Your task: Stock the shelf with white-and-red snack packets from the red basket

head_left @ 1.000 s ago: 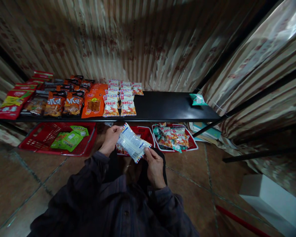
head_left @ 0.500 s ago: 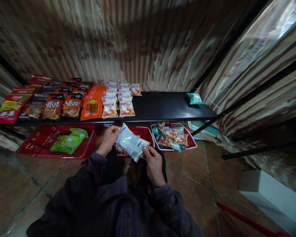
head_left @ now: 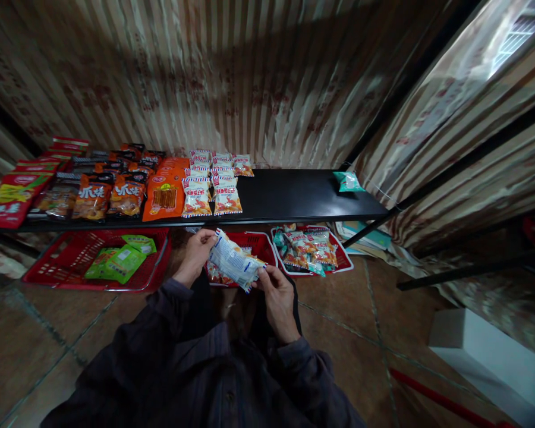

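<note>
A white snack bag (head_left: pixel 234 261) with striped ends and printed small text is stretched between my two hands. My left hand (head_left: pixel 196 254) is closed on its upper left end, pinching the edge. At the lower right end, my right hand (head_left: pixel 277 295) grips it between thumb and fingers. Underneath it is a red basket (head_left: pixel 267 246) holding similar bags, partly hidden by the bag and my hands. Several matching white bags (head_left: pixel 226 195) stand in rows on the black shelf (head_left: pixel 289 193) just ahead.
Orange packets (head_left: pixel 164 193), dark snack packs (head_left: pixel 127 195) and red bags (head_left: pixel 13 193) fill the shelf's left part. A teal bag (head_left: pixel 348 182) lies at its right end. Below are a basket (head_left: pixel 49 270) with green packets and another basket (head_left: pixel 345 261) with mixed bags. A white box (head_left: pixel 490 351) sits right.
The bag has turned slightly in my hands and its surface looks more creased. Both hands keep their hold on it. The view has shifted a little.
</note>
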The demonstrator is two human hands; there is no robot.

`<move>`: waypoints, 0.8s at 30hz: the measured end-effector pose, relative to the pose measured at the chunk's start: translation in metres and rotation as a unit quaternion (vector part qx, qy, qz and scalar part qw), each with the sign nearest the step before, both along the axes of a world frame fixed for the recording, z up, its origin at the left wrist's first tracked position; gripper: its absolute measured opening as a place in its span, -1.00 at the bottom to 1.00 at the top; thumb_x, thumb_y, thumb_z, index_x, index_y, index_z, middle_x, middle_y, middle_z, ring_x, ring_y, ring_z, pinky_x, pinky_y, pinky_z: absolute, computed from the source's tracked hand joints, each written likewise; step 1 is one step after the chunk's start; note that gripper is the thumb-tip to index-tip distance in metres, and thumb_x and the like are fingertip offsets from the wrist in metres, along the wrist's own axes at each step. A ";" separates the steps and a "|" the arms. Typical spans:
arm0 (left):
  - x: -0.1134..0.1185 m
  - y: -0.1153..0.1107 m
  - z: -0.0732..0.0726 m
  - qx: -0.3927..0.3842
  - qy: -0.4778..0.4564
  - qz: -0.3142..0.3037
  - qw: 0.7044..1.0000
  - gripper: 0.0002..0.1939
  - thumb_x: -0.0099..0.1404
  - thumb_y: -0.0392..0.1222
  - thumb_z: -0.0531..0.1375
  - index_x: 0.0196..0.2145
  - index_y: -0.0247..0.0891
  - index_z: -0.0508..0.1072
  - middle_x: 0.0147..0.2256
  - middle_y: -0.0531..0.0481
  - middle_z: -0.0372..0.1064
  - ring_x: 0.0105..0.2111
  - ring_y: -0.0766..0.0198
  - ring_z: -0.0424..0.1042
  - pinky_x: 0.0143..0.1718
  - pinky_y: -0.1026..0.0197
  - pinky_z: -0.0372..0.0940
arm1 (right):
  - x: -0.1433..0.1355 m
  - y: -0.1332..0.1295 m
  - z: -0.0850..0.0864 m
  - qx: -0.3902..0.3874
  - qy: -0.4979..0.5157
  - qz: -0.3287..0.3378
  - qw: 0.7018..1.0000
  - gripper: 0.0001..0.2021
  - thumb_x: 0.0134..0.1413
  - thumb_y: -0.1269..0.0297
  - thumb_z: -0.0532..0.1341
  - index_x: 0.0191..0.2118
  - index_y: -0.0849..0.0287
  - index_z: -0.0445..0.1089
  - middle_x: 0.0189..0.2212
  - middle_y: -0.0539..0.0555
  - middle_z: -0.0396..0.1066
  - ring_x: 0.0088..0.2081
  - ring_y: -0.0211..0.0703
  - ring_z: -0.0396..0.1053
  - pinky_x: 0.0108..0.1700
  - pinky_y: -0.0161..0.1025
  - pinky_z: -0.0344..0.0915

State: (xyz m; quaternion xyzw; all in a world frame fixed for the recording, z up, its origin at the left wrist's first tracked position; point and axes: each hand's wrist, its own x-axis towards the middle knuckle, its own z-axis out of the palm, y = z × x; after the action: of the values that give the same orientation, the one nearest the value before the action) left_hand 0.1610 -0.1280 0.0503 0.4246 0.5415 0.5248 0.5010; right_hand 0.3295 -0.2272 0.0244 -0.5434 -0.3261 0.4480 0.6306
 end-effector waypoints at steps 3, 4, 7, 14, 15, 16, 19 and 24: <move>0.004 0.001 0.002 0.009 -0.007 0.008 1.000 -0.87 -0.08 -0.20 0.25 -0.52 -0.28 0.41 -0.56 0.08 0.34 -0.52 0.37 0.27 -0.44 0.32 0.17 | 0.002 0.000 0.000 0.008 -0.007 -0.010 1.000 -0.71 -0.17 0.06 0.32 -0.43 0.19 0.39 -0.50 -0.04 0.38 -0.46 -0.24 0.33 -0.43 -0.29 0.38; 0.005 0.001 0.003 0.011 -0.007 0.016 1.000 -0.88 -0.07 -0.21 0.25 -0.52 -0.27 0.41 -0.57 0.09 0.33 -0.53 0.37 0.26 -0.45 0.32 0.17 | 0.002 0.000 0.001 0.009 -0.007 -0.015 1.000 -0.71 -0.17 0.05 0.33 -0.43 0.19 0.39 -0.50 -0.04 0.39 -0.45 -0.24 0.34 -0.43 -0.28 0.39; 0.009 0.002 0.003 0.013 0.001 0.037 0.999 -0.87 -0.07 -0.19 0.25 -0.53 -0.27 0.40 -0.58 0.10 0.31 -0.54 0.37 0.25 -0.47 0.33 0.16 | 0.001 0.001 0.004 0.011 0.004 -0.025 1.000 -0.69 -0.21 0.04 0.34 -0.43 0.19 0.39 -0.49 -0.03 0.40 -0.45 -0.22 0.36 -0.43 -0.26 0.42; 0.010 0.000 -0.004 0.044 0.018 0.069 0.996 -0.88 -0.03 -0.17 0.22 -0.49 -0.26 0.45 -0.52 0.08 0.34 -0.49 0.36 0.27 -0.43 0.33 0.16 | -0.002 -0.002 0.007 0.027 0.000 -0.030 0.999 -0.70 -0.19 0.06 0.34 -0.41 0.19 0.40 -0.44 -0.03 0.40 -0.42 -0.23 0.38 -0.32 -0.18 0.48; 0.010 -0.001 -0.006 0.047 0.015 0.073 0.996 -0.87 -0.02 -0.17 0.22 -0.48 -0.26 0.45 -0.52 0.08 0.34 -0.49 0.36 0.27 -0.43 0.33 0.16 | -0.003 -0.002 0.007 0.030 0.000 -0.030 0.999 -0.71 -0.18 0.06 0.34 -0.41 0.19 0.40 -0.43 -0.03 0.39 -0.41 -0.22 0.38 -0.30 -0.17 0.48; 0.010 -0.001 -0.008 0.049 0.009 0.076 0.996 -0.87 -0.02 -0.16 0.22 -0.48 -0.26 0.45 -0.52 0.08 0.34 -0.49 0.36 0.26 -0.43 0.33 0.16 | -0.004 -0.003 0.007 0.032 0.001 -0.029 0.999 -0.71 -0.18 0.06 0.33 -0.41 0.19 0.40 -0.43 -0.02 0.39 -0.40 -0.21 0.39 -0.31 -0.17 0.48; 0.010 -0.002 -0.014 0.047 -0.009 0.077 0.996 -0.84 -0.01 -0.14 0.23 -0.46 -0.26 0.45 -0.53 0.09 0.33 -0.50 0.38 0.25 -0.45 0.34 0.14 | -0.006 -0.005 0.006 0.037 0.000 -0.026 0.999 -0.72 -0.17 0.07 0.33 -0.42 0.19 0.40 -0.43 -0.01 0.38 -0.40 -0.21 0.38 -0.33 -0.19 0.48; 0.012 -0.002 -0.016 0.044 -0.018 0.070 0.996 -0.83 -0.01 -0.12 0.23 -0.46 -0.26 0.43 -0.55 0.10 0.30 -0.52 0.39 0.24 -0.46 0.34 0.13 | -0.006 -0.005 0.006 0.048 -0.022 -0.021 0.998 -0.75 -0.13 0.10 0.32 -0.41 0.18 0.40 -0.41 -0.01 0.38 -0.43 -0.25 0.36 -0.34 -0.20 0.47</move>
State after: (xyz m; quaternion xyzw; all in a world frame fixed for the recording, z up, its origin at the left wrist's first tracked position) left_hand 0.1729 -0.1301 0.0342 0.3978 0.5375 0.5896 0.4530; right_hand 0.3232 -0.2323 0.0305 -0.5292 -0.3498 0.4065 0.6575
